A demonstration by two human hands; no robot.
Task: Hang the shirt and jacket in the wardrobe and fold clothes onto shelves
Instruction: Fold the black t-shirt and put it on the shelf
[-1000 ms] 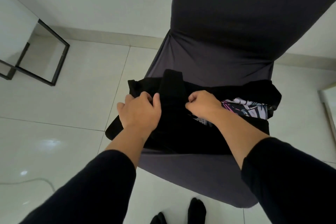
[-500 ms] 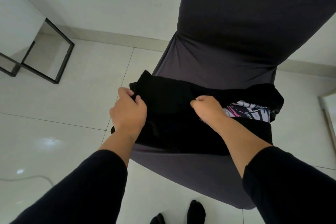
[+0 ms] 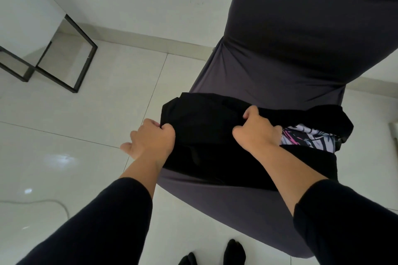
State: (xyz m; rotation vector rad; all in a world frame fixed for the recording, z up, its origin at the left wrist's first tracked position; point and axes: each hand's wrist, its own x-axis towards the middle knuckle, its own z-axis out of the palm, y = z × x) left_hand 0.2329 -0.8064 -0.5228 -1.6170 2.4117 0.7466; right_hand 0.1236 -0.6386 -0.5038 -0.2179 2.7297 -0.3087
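Head view: a big grey covered chair holds a black garment on its seat, over a printed cloth. Left hand and right hand each pinch its edge. A loose grip could let it slide onto the floor.

You are looking down at a chair draped in a dark grey cover, with a black garment lying on its seat. Your left hand pinches the garment's left edge, fingers curled into the cloth. Your right hand grips a fold nearer the middle. Just right of that hand, a white, pink and black printed cloth shows among the black. Your feet in black socks stand on the white tiled floor, and a black metal frame sits at upper left.
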